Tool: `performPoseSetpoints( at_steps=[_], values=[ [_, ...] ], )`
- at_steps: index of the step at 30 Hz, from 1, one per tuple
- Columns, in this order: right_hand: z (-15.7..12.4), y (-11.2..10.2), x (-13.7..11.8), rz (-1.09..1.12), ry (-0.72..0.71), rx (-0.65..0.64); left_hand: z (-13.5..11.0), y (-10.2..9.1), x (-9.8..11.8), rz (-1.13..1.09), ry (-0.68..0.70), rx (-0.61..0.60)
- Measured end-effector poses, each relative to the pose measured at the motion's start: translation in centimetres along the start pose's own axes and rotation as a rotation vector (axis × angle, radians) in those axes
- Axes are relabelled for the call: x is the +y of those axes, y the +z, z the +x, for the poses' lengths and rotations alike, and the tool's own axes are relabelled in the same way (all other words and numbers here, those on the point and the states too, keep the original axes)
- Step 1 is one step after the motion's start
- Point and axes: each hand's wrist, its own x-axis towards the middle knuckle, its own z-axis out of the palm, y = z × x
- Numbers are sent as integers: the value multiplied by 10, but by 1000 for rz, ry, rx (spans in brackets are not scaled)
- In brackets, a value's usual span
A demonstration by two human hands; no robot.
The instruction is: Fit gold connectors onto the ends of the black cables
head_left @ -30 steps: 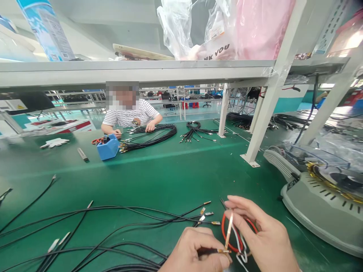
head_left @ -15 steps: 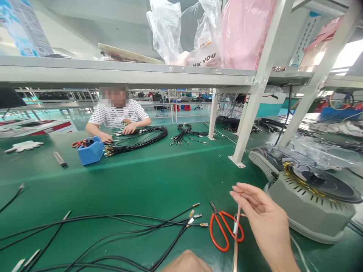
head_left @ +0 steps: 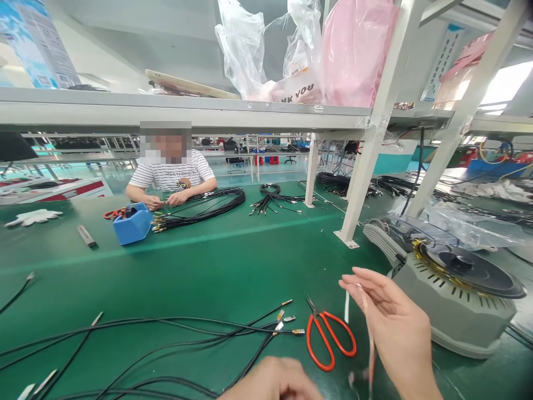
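My right hand (head_left: 391, 328) is raised over the green table at the lower right, fingers bent around a thin pale strip of tape (head_left: 368, 333) that hangs down from them. My left hand (head_left: 272, 383) shows only its back at the bottom edge; its fingers are hidden. Red-handled scissors (head_left: 327, 339) lie on the mat between the two hands. Several black cables with metal tips (head_left: 287, 319) spread across the mat to the left of the scissors.
A grey tape dispenser machine (head_left: 453, 294) stands at the right. A white shelf post (head_left: 362, 166) rises behind it. Across the table a person in a striped shirt (head_left: 170, 175) handles a black cable bundle (head_left: 208, 203) beside a blue box (head_left: 132, 223).
My right hand has lifted the strip away from the left hand, uncovering the scissors. My left hand has dropped to the frame's bottom edge. The view has shifted right.
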Motion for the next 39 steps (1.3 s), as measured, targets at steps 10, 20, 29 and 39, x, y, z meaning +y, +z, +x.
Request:
performPoseSetpoints(
  at_steps=[10,20,29,39],
  values=[
    [-25,11,5,-480,-585,-295,-7,0,39,-382,21,445],
    [-37,29,27,-519,-1076,-471,-12,6,39,-561,99,318],
    [-41,20,17,-493,-807,-507,-12,6,36,-561,122,333],
    [-38,25,16,-349,-557,-635,-11,2,35,-463,120,356]
  ],
)
